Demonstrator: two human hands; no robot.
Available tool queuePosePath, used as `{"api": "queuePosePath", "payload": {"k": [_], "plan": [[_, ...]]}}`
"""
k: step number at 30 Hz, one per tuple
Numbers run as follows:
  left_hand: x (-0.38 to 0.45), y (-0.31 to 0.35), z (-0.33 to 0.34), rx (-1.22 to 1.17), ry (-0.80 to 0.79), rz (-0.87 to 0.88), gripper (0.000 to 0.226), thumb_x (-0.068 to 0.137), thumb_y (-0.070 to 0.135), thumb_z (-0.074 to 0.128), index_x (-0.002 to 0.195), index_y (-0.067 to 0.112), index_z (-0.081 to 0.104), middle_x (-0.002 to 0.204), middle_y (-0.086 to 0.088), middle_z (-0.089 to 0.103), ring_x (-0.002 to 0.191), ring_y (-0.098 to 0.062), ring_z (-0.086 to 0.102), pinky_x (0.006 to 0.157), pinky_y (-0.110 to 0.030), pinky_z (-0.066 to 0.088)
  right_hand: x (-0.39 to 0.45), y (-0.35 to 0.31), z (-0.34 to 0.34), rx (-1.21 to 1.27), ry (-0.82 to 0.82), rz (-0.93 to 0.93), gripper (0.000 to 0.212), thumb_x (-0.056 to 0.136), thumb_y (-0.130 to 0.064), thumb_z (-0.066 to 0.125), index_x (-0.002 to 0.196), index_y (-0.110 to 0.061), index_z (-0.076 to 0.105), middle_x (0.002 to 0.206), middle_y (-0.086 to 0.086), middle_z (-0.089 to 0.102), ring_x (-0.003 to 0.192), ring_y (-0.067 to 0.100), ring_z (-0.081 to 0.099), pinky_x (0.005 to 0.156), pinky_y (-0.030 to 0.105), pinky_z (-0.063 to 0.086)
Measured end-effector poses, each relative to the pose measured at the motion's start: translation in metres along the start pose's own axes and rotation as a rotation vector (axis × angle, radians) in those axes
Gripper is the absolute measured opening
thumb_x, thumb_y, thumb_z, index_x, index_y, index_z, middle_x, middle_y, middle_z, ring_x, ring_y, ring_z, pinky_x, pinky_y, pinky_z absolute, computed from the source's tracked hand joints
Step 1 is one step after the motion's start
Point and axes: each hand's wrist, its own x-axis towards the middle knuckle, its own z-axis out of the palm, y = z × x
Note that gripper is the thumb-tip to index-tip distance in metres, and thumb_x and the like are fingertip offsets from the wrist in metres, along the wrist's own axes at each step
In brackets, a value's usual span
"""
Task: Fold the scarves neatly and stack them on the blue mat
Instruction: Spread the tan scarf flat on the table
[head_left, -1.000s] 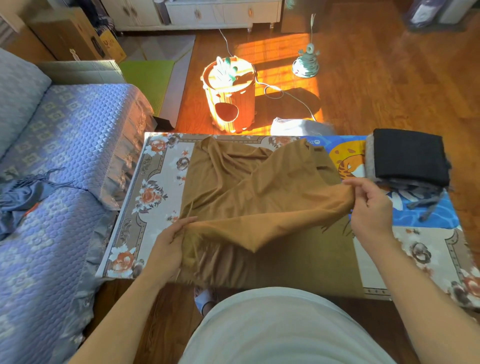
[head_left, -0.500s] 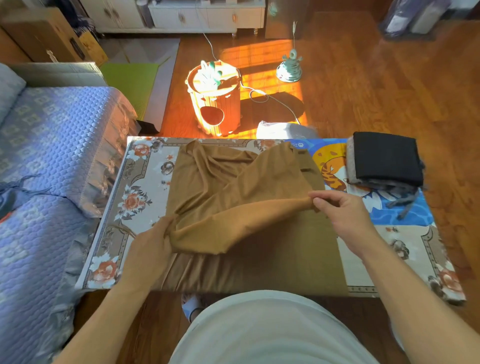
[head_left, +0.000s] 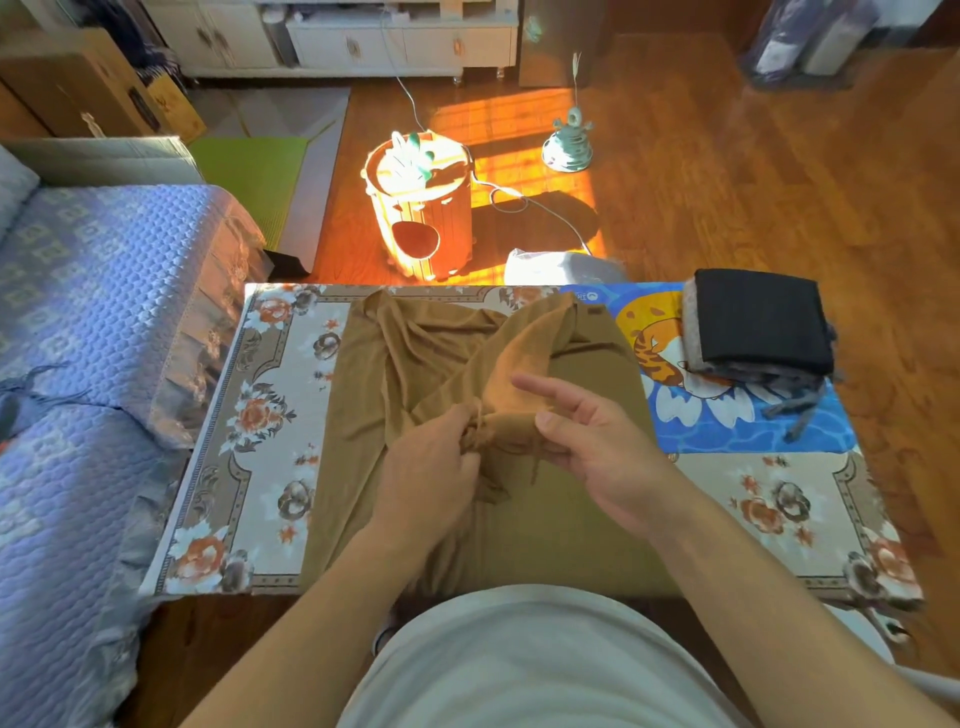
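Scarf, thin tan knit, lies creased over floral table cover. Left hand pinches bunched corners; right hand grips fold, forefinger extended. Label unreadable. Folded black scarf tops blue mat.

Warm sunlight falls across the wooden floor in the upper middle of the frame. A white cabinet stands along the top edge, a blue quilted sofa fills the left, with a green mat beyond it.
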Motion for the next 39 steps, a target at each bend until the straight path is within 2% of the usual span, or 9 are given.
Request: {"api": "queuePosePath", "payload": {"k": [4,8,14,18,22,26,29,33,39], "plan": [[-0.004,-0.003,-0.004,-0.144,-0.219,0.049,0.048,0.095,0.035,0.052,0.143,0.038,0.048,0.114,0.012,0.069,0.101,-0.012,0.064,0.09,-0.036,0.048,0.003,0.007,0.001,0.098,0.256,0.022,0.044,0.098,0.006,0.04,0.096,-0.015,0.078,0.1,0.019,0.075,0.098,0.031,0.07,0.104,0.055,0.048],[-0.004,-0.026,-0.018,-0.656,-0.142,-0.235,0.027,0.101,0.013,0.059,0.113,0.032,0.074,0.11,0.009,0.074,0.107,-0.012,0.067,0.095,-0.031,0.049,0.012,0.009,-0.016,-0.009,0.602,-0.011,0.011,0.096,-0.017,0.064,0.096,-0.011,0.074,0.093,0.007,0.074,0.088,0.017,0.07,0.08,0.031,0.059],[-0.025,-0.163,-0.057,-0.885,0.219,-0.923,0.027,0.098,-0.006,0.054,0.119,0.004,0.066,0.113,-0.024,0.067,0.08,-0.025,0.067,0.053,-0.026,0.059,0.037,0.033,-0.102,-0.176,1.103,0.074,0.018,0.091,-0.009,0.065,0.089,-0.027,0.062,0.111,0.007,0.066,0.104,0.026,0.063,0.083,0.038,0.056],[-0.04,-0.204,-0.055,-0.789,0.201,-1.123,0.016,0.098,-0.003,0.057,0.112,-0.001,0.065,0.102,-0.018,0.067,0.081,-0.024,0.061,0.049,-0.03,0.057,0.041,0.038,-0.11,-0.265,1.086,0.057,0.021,0.088,-0.011,0.058,0.083,-0.03,0.064,0.11,0.005,0.066,0.102,0.026,0.063,0.091,0.046,0.056],[-0.031,-0.191,-0.048,-0.378,0.182,-0.986,0.011,0.098,0.007,0.062,0.102,0.003,0.071,0.104,-0.018,0.07,0.093,-0.034,0.063,0.087,-0.044,0.053,0.047,0.037,-0.099,-0.23,0.975,-0.018,0.021,0.088,-0.012,0.055,0.084,-0.028,0.068,0.11,0.005,0.067,0.101,0.023,0.063,0.079,0.037,0.054],[-0.013,-0.19,-0.063,-0.014,0.15,-0.779,0.029,0.103,0.024,0.056,0.122,0.008,0.071,0.121,-0.021,0.069,0.112,-0.041,0.061,0.1,-0.045,0.046,0.056,0.025,-0.107,-0.008,0.966,-0.031,0.028,0.092,-0.006,0.05,0.083,-0.024,0.068,0.104,0.009,0.066,0.095,0.025,0.063,0.079,0.036,0.055],[0.005,-0.203,-0.078,0.111,0.109,-0.708,0.03,0.103,0.023,0.055,0.12,0.005,0.071,0.116,-0.026,0.069,0.109,-0.045,0.063,0.095,-0.048,0.05,0.065,0.008,-0.114,0.197,0.972,-0.016,0.03,0.092,0.005,0.046,0.084,-0.015,0.067,0.103,0.019,0.064,0.085,0.026,0.063,0.074,0.035,0.057],[0.022,-0.202,-0.1,0.136,-0.13,-0.691,0.013,0.102,0.017,0.056,0.093,0.013,0.064,0.087,-0.012,0.067,0.072,-0.027,0.067,0.056,-0.031,0.053,0.068,-0.007,-0.118,0.239,1.016,0.008,0.033,0.087,0.007,0.044,0.082,-0.014,0.07,0.113,0.025,0.066,0.096,0.035,0.068,0.087,0.048,0.057],[0.031,-0.197,-0.106,0.217,-0.332,-0.511,0.03,0.098,0.028,0.064,0.069,0.018,0.064,0.07,-0.008,0.067,0.074,-0.028,0.065,0.067,-0.033,0.044,0.055,-0.015,-0.105,0.024,1.153,-0.093,0.033,0.09,-0.002,0.044,0.088,-0.023,0.069,0.101,0.005,0.066,0.096,0.019,0.065,0.075,0.027,0.054]]}}
